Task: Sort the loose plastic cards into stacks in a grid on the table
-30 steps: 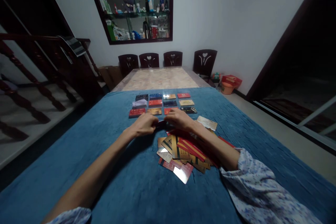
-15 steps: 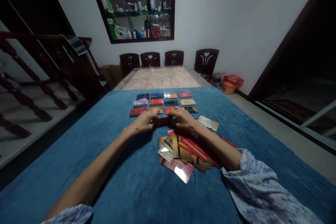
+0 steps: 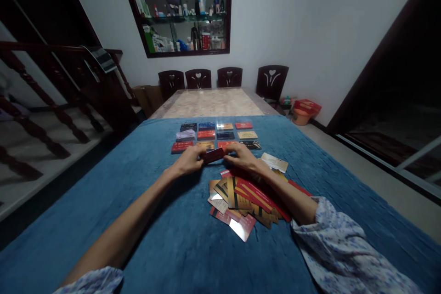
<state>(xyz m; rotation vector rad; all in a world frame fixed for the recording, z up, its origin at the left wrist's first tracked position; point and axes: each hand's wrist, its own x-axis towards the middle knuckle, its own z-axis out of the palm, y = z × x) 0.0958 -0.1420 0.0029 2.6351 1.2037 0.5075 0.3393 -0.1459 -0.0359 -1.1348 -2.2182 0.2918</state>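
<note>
Between my two hands a dark red card (image 3: 214, 155), perhaps a small stack of them, is held up at a tilt above the cloth. My left hand (image 3: 189, 161) is closed on its left end, thumb and fingers pinching. At the other end, the fingers of my right hand (image 3: 242, 156) are closed on the right edge. Just beyond lie neat card stacks in rows, among them a red stack (image 3: 182, 147), a dark blue stack (image 3: 225, 136) and a gold stack (image 3: 247, 135). Under my right forearm spreads a loose pile of red and gold cards (image 3: 237, 195).
A blue cloth (image 3: 165, 243) covers the near part of the table, with the bare marble-patterned top (image 3: 210, 101) beyond. A pale card (image 3: 274, 162) lies right of my right wrist. Dark wooden chairs (image 3: 230, 76) stand at the far end.
The dark red card has tilted, its right end rising so more of its face shows. My hands stay in nearly the same place; the whole view has shifted slightly.
</note>
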